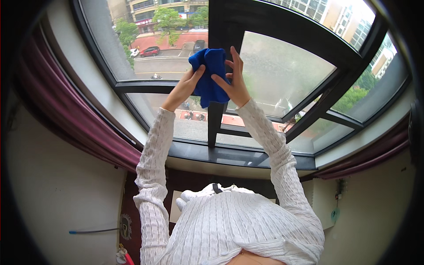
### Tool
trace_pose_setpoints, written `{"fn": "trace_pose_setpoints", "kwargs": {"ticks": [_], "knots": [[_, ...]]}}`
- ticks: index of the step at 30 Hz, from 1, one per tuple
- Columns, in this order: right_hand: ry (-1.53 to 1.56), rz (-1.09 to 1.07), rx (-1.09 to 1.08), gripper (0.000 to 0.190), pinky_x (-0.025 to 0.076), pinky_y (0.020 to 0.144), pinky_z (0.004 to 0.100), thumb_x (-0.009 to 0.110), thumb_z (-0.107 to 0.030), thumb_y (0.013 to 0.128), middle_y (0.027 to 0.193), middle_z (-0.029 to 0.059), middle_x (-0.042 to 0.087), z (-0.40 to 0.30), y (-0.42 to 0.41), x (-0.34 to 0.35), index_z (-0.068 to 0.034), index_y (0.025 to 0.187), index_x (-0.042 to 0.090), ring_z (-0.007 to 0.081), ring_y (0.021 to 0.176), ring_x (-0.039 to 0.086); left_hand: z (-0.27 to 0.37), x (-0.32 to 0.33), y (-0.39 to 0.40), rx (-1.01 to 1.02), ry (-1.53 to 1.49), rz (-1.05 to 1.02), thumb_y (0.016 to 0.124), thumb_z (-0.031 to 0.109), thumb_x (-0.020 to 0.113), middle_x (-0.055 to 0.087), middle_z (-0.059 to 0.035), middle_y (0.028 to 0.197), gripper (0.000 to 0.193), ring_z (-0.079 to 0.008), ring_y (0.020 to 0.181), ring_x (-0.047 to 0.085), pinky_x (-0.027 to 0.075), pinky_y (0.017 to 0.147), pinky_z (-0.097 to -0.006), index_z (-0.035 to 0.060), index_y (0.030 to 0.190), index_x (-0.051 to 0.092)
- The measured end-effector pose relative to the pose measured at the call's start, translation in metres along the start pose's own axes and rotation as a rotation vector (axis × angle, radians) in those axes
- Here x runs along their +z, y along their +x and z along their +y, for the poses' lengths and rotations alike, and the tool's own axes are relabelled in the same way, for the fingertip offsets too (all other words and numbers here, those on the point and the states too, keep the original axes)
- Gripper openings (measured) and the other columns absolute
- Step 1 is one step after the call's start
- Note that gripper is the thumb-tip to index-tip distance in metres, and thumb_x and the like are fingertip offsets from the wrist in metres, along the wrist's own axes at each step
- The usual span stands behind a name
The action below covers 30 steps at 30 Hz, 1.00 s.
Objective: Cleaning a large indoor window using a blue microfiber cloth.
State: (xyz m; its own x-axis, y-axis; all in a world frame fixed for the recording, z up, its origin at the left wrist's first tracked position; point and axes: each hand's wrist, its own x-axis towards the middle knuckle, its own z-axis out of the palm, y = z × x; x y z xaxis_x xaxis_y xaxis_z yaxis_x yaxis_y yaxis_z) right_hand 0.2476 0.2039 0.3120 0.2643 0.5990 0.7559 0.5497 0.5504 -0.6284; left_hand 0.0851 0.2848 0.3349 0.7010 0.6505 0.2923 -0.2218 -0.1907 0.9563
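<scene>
A folded blue cloth [212, 78] is held up in front of the dark window frame [228, 20]. My left hand [186, 84] grips its left side, thumb on the near face and the other fingers hidden behind. On the right, my right hand [237, 81] has its fingers spread, with the thumb against the cloth's near face and the forefinger pointing up beside it. Whether those right fingers also pinch the cloth's edge is hard to tell. Behind the right hand stands a hazy window pane [281, 73] in its own dark sash, tilted out from the frame.
A dark windowsill [198, 152] runs below the glass. Purple curtains hang at the left [66, 116] and a curtain [364, 159] at the right. A thin rod with a blue tip [94, 231] sticks out low on the left. Outside lie a street and parked cars.
</scene>
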Motion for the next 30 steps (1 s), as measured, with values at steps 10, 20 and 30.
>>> {"fn": "trace_pose_setpoints", "kwargs": {"ticks": [10, 20, 30], "knots": [[-0.111, 0.118, 0.066, 0.049, 0.055, 0.070, 0.0306, 0.080, -0.021, 0.077, 0.094, 0.0113, 0.063, -0.007, 0.055, -0.053, -0.002, 0.112, 0.051, 0.0198, 0.082, 0.065, 0.022, -0.012, 0.072, 0.360, 0.428, 0.013, 0.093, 0.021, 0.059, 0.059, -0.0036, 0.080, 0.030, -0.0093, 0.074, 0.052, 0.045, 0.067, -0.0272, -0.0073, 0.103, 0.061], [-0.651, 0.359, -0.170, 0.038, 0.055, 0.060, 0.0436, 0.063, -0.036, 0.089, 0.100, 0.0165, 0.061, 0.027, 0.111, -0.045, -0.005, 0.105, 0.047, 0.0376, 0.072, 0.067, -0.002, 0.082, 0.135, 1.088, 1.035, 0.553, 0.091, 0.006, 0.048, 0.039, -0.0244, 0.139, 0.046, -0.0401, 0.130, 0.038, 0.032, 0.109, -0.0469, -0.0036, 0.134, 0.038], [-1.223, 0.515, -0.587, 0.063, 0.027, 0.105, 0.0522, 0.063, -0.057, 0.083, 0.123, 0.0098, 0.053, -0.010, 0.143, -0.158, -0.013, 0.127, 0.051, 0.0272, 0.127, 0.043, 0.014, 0.079, 0.181, 0.978, 1.174, 0.722, 0.087, 0.049, 0.056, 0.023, -0.0224, 0.154, 0.084, -0.0414, 0.144, 0.015, 0.012, 0.108, -0.0655, -0.0029, 0.146, 0.027]]}}
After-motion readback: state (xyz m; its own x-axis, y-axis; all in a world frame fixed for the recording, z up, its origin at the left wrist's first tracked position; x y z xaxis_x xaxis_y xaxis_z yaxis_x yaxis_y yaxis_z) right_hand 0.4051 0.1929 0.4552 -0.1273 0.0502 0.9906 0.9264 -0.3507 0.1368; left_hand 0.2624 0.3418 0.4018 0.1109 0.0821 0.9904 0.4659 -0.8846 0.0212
